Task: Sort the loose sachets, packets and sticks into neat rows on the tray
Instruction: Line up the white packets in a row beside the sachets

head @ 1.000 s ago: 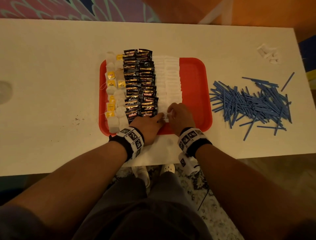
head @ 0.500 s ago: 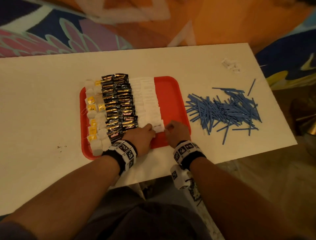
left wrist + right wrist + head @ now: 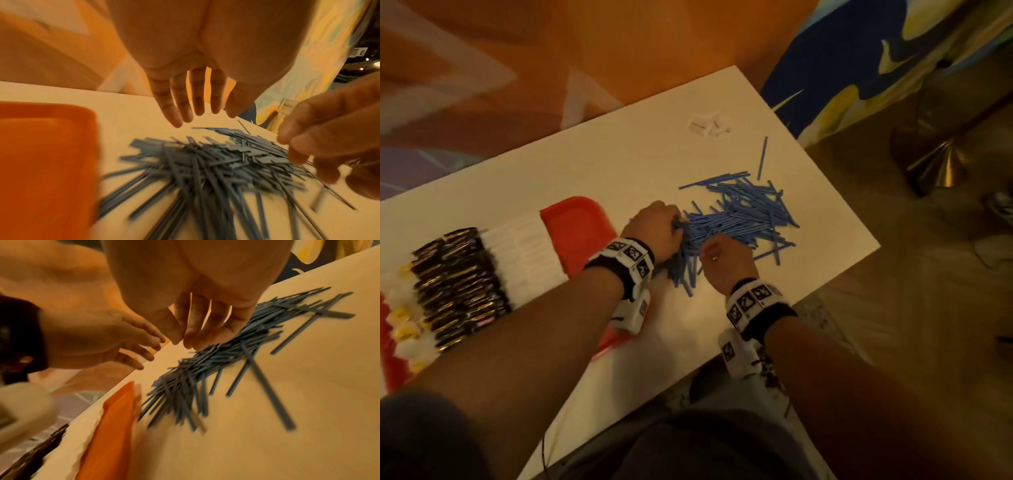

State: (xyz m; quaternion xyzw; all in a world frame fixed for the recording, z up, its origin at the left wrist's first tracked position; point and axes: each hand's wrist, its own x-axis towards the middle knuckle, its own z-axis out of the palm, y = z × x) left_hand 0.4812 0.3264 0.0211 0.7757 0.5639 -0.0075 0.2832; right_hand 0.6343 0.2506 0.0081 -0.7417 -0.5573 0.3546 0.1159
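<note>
Your hands have left the tray (image 3: 571,219) and gone to the sticks (image 3: 739,219). A moment ago both were at the near end of the white row (image 3: 524,250), squaring it up; now they sit over the blue pile on the table (image 3: 619,161), just to the right of the tray.

Your left hand (image 3: 657,228) reaches over the pile's left edge with fingers straight and spread, holding nothing that the wrist views show. Your right hand (image 3: 726,257) comes in at the near side with its fingers loosely bent and drawn together above the sticks; no stick is clearly pinched yet.

That shift suggests the white row is finished. 3 kinds are lined up on the tray: the tea bags (image 3: 404,315), the dark packets (image 3: 458,281) and the white row. The bare red strip on the tray's right side looks like the place for the sticks. They lie crossed and tangled, so gather a bunch and align it before carrying it over. A few white sachets (image 3: 709,127) also lie loose at the far edge.
</note>
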